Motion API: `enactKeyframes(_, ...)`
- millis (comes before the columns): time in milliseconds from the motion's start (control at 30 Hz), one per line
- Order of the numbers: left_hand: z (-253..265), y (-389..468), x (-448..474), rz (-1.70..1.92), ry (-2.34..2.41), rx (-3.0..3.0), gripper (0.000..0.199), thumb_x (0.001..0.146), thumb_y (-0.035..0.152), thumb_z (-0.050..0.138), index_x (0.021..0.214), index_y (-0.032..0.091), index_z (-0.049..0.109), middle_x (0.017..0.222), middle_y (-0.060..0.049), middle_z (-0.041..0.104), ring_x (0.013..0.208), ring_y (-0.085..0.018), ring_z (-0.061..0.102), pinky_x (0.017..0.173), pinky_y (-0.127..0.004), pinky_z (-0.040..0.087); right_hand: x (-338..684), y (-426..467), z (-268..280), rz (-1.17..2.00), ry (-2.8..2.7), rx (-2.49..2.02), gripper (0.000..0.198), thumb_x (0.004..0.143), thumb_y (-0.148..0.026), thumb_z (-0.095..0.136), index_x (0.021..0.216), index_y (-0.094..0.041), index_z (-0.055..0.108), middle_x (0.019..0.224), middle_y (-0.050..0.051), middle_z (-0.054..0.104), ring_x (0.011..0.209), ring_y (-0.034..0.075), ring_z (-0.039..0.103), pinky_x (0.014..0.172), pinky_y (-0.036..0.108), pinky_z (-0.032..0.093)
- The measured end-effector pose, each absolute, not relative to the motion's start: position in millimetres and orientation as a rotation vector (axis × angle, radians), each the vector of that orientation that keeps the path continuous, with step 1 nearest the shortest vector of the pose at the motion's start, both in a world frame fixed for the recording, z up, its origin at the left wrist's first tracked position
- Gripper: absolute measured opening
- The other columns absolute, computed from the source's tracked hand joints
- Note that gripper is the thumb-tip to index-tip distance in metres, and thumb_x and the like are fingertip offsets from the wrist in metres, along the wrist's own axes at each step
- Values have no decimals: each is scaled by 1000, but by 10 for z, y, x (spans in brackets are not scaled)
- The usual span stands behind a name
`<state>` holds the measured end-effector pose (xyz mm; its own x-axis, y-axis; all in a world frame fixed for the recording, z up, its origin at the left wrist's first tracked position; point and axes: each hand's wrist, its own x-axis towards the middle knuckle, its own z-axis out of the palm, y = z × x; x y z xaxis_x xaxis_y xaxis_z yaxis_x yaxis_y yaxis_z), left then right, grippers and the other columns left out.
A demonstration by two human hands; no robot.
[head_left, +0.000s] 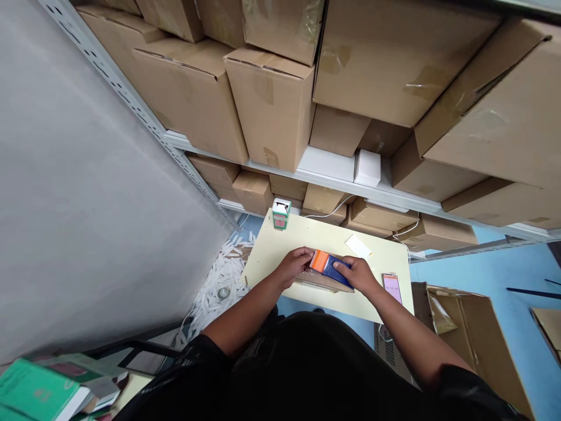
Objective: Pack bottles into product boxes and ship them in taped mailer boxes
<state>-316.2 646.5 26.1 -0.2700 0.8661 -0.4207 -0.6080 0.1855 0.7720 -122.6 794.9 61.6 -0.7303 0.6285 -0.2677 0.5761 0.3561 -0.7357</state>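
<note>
Cartons [267,111] stacked on shelves [331,164]; blue floor [504,275].

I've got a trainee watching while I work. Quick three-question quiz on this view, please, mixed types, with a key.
1. True or false: the smartphone lies on the table.
2. Which thing stands at the table's far left corner, as the wearer sees it? (a) roll of tape (b) green-and-white box (c) white card
3. Which hand holds the blue end of the orange-and-blue packet?

Key: 1. True. 2. (b). 3. The right hand.
</note>
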Motion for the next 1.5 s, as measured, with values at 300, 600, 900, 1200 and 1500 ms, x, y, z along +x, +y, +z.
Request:
enactKeyframes(300, 232, 6488, -3041, 1510, 992, 116, 51, 70, 56, 89, 94, 16, 68, 86, -3, 66, 75, -15, 61, 64, -26, 46, -1242, 7995, 625, 1378, -2561, -1053, 56, 85, -69, 60, 58, -22, 48, 55, -4, 44, 57, 14, 44, 55, 28, 32)
enactKeyframes(600, 137, 6546, -3005, 1518, 983, 59, 47, 71, 49, 91, 94, 14, 68, 86, -5, 67, 74, -15, 61, 67, -27, 48, -1232, 8061, 587, 1467, -2534, -1040, 54, 85, -69, 61, 61, -22, 50, 57, -4, 45, 58, 14, 44, 55, 27, 33)
enactKeyframes(900, 159, 6513, -3159, 1461, 954, 103, 49, 73, 54, 87, 94, 14, 70, 86, -6, 69, 75, -16, 64, 72, -29, 52, -1243, 8106, 550, 1498, -2552, -1040, 55, 87, -70, 60, 63, -21, 55, 58, -3, 50, 59, 14, 48, 56, 26, 36)
enactKeyframes(1200, 166, 6403, -3381, 1392, 1385, 301, 33, 68, 40, 82, 83, 16, 68, 71, 0, 63, 61, -12, 54, 62, -26, 42, -1312, 8129, 776, 1309, -2815, -1065, 55, 89, -70, 57, 62, -22, 54, 56, -3, 52, 58, 15, 51, 56, 27, 32)
enactKeyframes(1500, -307, 6131, -3611, 1325, 1777, 422, 19, 77, 37, 67, 83, 20, 66, 72, 1, 61, 65, -15, 52, 65, -27, 40, -1305, 8151, 903, 981, -3035, -1184, 55, 91, -71, 56, 65, -24, 62, 61, 3, 64, 65, 20, 61, 60, 29, 34)
